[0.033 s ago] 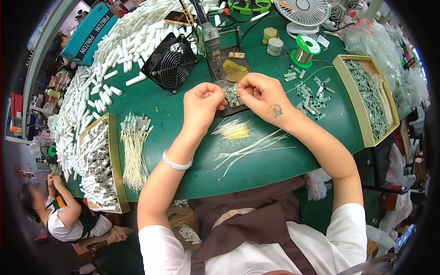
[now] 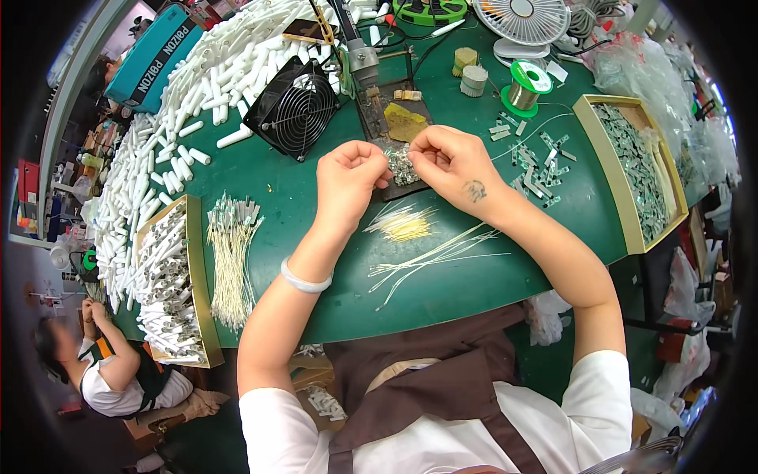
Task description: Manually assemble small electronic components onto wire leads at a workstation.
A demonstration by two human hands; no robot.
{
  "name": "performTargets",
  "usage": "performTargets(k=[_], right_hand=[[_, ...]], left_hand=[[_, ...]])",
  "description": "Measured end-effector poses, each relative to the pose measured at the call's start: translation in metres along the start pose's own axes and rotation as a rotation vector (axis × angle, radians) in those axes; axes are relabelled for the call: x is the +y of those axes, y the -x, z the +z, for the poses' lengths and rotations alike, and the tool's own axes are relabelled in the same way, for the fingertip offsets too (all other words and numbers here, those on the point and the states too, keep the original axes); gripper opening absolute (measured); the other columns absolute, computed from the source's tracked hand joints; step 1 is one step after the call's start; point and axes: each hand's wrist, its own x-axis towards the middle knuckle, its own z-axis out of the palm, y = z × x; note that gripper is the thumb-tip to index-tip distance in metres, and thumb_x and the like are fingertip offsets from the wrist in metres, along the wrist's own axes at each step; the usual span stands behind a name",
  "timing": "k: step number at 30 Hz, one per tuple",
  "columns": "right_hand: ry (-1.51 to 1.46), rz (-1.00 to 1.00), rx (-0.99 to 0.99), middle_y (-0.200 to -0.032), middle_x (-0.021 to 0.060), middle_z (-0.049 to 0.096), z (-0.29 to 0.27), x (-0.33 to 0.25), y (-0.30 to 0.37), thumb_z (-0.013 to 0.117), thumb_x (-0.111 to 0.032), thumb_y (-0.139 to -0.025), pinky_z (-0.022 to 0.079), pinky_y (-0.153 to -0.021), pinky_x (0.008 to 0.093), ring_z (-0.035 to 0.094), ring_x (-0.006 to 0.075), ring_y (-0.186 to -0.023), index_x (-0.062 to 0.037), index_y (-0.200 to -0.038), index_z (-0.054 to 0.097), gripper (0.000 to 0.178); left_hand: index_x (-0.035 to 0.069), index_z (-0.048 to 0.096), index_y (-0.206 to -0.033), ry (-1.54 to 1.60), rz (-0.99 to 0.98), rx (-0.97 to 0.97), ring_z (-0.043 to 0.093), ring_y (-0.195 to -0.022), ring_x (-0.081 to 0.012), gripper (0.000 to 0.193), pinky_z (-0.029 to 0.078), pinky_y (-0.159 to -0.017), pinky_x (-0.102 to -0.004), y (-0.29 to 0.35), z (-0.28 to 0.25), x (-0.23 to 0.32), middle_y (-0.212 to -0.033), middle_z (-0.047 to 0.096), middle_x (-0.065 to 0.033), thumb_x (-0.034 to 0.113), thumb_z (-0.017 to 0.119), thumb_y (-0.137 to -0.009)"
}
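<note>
My left hand point(image 2: 350, 175) and my right hand point(image 2: 452, 164) face each other over a small heap of tiny metallic parts point(image 2: 404, 167) on a dark work plate point(image 2: 411, 189). Each hand is closed, thumb against fingertips; what they pinch, if anything, is too small to make out. Just below lies a bunch of short white and yellow wires point(image 2: 403, 223). Nearer to me, several long pale wires point(image 2: 426, 261) are spread loosely on the green table point(image 2: 347, 292). Beyond my hands a yellowish block point(image 2: 405, 123), perhaps rosin, rests on the plate.
A black fan point(image 2: 294, 109) stands left of a metal-armed fixture point(image 2: 363, 63). White tubes point(image 2: 213, 71) heap up behind it. Boxes of parts flank me: a left box point(image 2: 192, 268) and a right box point(image 2: 620, 213). A solder spool point(image 2: 525, 88) stands back right; a co-worker point(image 2: 118, 371) sits left.
</note>
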Motion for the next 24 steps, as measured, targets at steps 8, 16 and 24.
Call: performTargets(k=[8,16,24], right_hand=[[0.04,-0.064,0.058,-0.073,0.0073,0.055,0.0004,-0.0008,-0.003,0.063,-0.008,-0.083,0.042,-0.054,0.0271,0.051,0.0144,-0.058,0.0,-0.085,0.06,0.009],[0.038,-0.075,0.073,-0.075,0.0072,0.055,0.0021,-0.0015,-0.0023,0.063,-0.007,-0.084,0.041,-0.053,0.0273,0.05,0.0139,-0.058,0.0004,-0.087,0.06,0.009],[0.042,-0.083,0.069,-0.075,0.0065,0.055,0.0033,-0.0008,-0.0023,0.063,-0.007,-0.085,0.04,-0.053,0.0268,0.049,0.0133,-0.058,0.0005,-0.087,0.059,0.009]], left_hand=[[0.003,0.062,-0.083,0.075,0.059,0.037,0.057,-0.06,-0.0074,0.004,0.043,-0.056,-0.0187,-0.0048,0.0045,0.0004,-0.07,0.062,-0.0017,0.007,0.062,-0.081],[0.002,0.062,-0.084,0.075,0.087,0.048,0.058,-0.062,-0.0071,0.004,0.045,-0.056,-0.0193,-0.0032,0.0044,0.001,-0.072,0.062,-0.0011,0.005,0.061,-0.082],[0.002,0.062,-0.084,0.076,0.099,0.032,0.06,-0.063,-0.0077,0.003,0.046,-0.056,-0.0195,-0.004,0.0033,-0.0016,-0.074,0.062,-0.0011,0.005,0.062,-0.082]])
